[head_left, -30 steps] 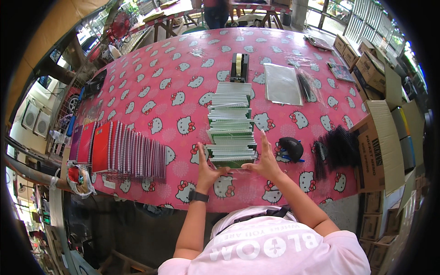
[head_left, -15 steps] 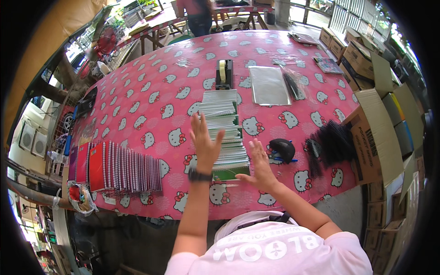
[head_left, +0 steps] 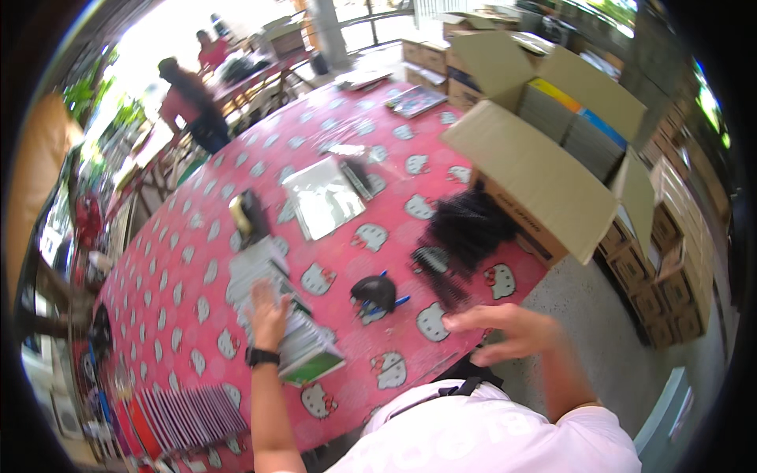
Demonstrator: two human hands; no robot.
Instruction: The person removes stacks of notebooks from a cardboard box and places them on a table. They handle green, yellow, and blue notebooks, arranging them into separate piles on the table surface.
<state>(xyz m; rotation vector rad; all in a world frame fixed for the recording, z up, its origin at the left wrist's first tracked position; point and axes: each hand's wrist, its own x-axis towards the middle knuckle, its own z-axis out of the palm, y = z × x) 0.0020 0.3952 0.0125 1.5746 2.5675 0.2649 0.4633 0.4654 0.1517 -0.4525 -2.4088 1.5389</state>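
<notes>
resting flat and open on the booklet stack (head_left: 277, 311) (thin, glossy), left hand (head_left: 268, 315); right hand (head_left: 505, 329) spread empty.

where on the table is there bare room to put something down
Free: the pink cloth left of the booklet stack under the left hand, and the far end. Crowded: near right edge, with black holder, black combs and open carton.

A glossy red plastic cloth with white cat figures covers the surface (head_left: 197, 260); the long stack of paper booklets (head_left: 272, 307) looks matt, the brown cardboard box (head_left: 536, 181) rough.
</notes>
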